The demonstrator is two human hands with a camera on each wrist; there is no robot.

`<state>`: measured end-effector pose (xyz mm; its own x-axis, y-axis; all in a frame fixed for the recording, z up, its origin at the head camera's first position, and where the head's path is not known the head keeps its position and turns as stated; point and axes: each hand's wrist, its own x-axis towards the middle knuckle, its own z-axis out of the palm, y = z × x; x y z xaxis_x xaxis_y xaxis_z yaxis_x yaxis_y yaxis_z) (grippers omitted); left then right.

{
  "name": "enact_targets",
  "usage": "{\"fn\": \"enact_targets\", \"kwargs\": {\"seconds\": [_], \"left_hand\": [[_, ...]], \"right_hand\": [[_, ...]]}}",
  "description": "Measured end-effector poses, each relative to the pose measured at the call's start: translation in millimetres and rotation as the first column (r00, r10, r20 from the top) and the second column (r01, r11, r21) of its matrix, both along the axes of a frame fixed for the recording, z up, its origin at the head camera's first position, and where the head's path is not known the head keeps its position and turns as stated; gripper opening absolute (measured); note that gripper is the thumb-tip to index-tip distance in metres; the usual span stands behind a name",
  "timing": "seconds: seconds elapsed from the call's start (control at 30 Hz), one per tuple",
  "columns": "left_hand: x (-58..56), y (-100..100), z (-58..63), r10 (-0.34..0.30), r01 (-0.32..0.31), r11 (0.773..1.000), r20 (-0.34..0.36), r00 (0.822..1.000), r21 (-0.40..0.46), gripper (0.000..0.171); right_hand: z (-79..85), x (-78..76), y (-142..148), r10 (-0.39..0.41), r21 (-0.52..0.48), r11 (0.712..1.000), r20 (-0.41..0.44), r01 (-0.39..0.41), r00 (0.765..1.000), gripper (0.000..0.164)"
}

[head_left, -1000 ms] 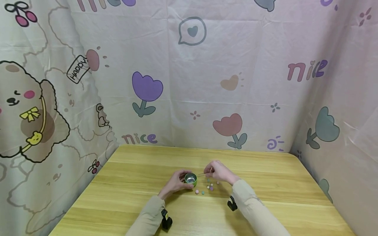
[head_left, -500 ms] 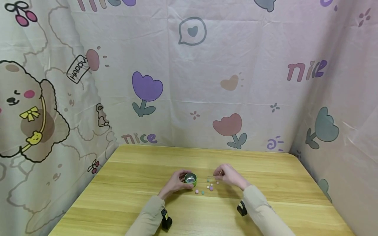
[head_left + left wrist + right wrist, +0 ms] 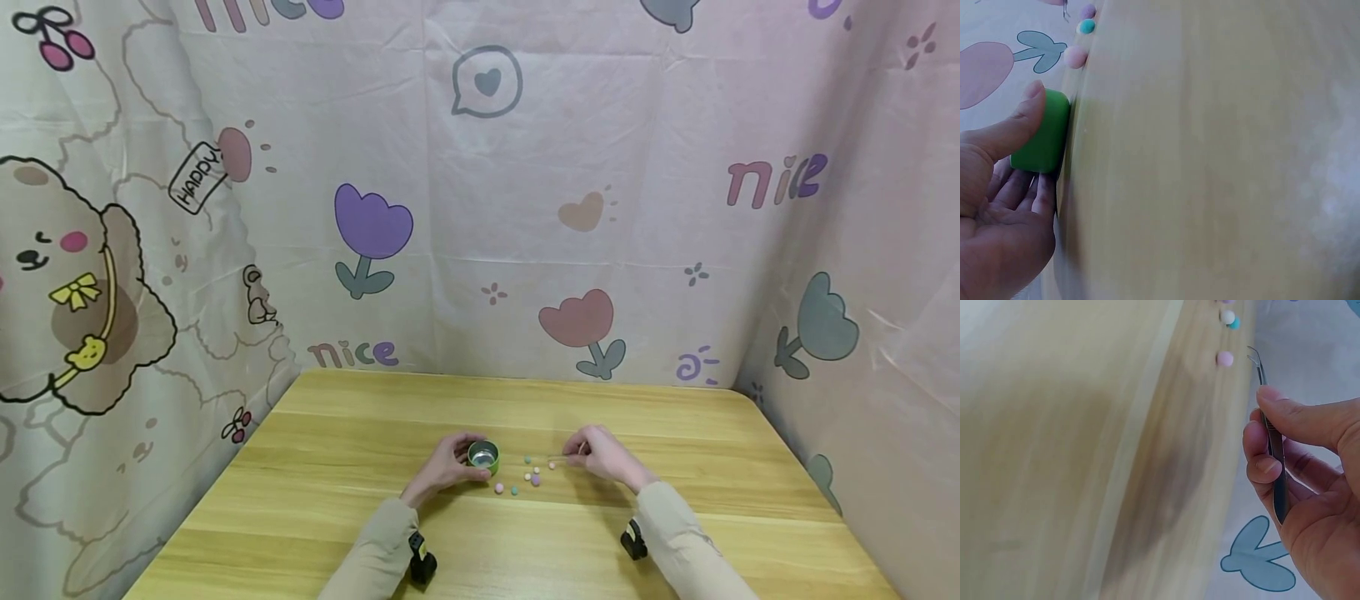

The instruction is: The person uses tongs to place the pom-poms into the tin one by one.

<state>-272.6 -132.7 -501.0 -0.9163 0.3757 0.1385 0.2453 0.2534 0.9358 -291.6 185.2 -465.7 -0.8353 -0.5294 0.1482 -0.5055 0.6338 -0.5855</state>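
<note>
In the head view my left hand [image 3: 448, 465] holds a small round green tin [image 3: 483, 456], open at the top and silvery inside, standing on the table. Thumb and fingers lie on either side of its green wall, as the left wrist view also shows. To the right, my right hand [image 3: 606, 454] pinches metal tweezers [image 3: 1280, 494] with bent tips. Those tips are slightly apart and nothing shows between them. Close to them lies a pink ball [image 3: 1225, 359]. Between the hands are several more small balls, among them a purple ball [image 3: 536, 480] and a teal ball [image 3: 514, 491].
The wooden table [image 3: 337, 467] carries all of this. A patterned cloth [image 3: 480, 208] hangs behind it and on both sides. A pink ball [image 3: 499, 488] lies just in front of the tin. Each sleeve has a black wrist camera [image 3: 633, 540] strapped to it.
My right hand has drawn away from the tin, moving right and a little nearer, with the tweezers still pinched. The left hand and the tin have stayed in place.
</note>
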Motion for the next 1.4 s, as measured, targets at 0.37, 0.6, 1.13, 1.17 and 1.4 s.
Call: {"fn": "enact_targets", "kwargs": {"seconds": [0.37, 0.6, 1.13, 1.17, 1.4], "left_hand": [[1.3, 0.5, -0.9, 0.009, -0.009, 1.000, 0.008, 1.000, 0.004, 0.062], [1.4, 0.3, -0.4, 0.010, -0.010, 1.000, 0.016, 1.000, 0.000, 0.062], [-1.0, -0.4, -1.2, -0.001, 0.001, 1.000, 0.003, 1.000, 0.006, 0.062], [-1.0, -0.3, -1.2, 0.001, -0.001, 1.000, 0.005, 1.000, 0.006, 0.062], [-0.7, -0.7, -1.1, 0.003, -0.003, 1.000, 0.010, 1.000, -0.001, 0.062]], "right_hand": [[-7.4, -0.5, 6.0, -0.018, 0.013, 1.000, -0.015, 0.018, 1.000, 0.005], [-6.4, -0.7, 5.8, -0.027, 0.027, 0.999, -0.018, 0.027, 0.999, 0.005], [-5.2, -0.6, 4.9, -0.047, 0.051, 0.998, 0.007, 0.046, 0.999, 0.004], [-5.4, -0.7, 4.9, -0.047, 0.052, 0.998, 0.006, 0.046, 0.999, 0.004], [-5.3, -0.2, 4.7, -0.045, 0.046, 0.998, 0.013, 0.045, 0.999, 0.004]]}}
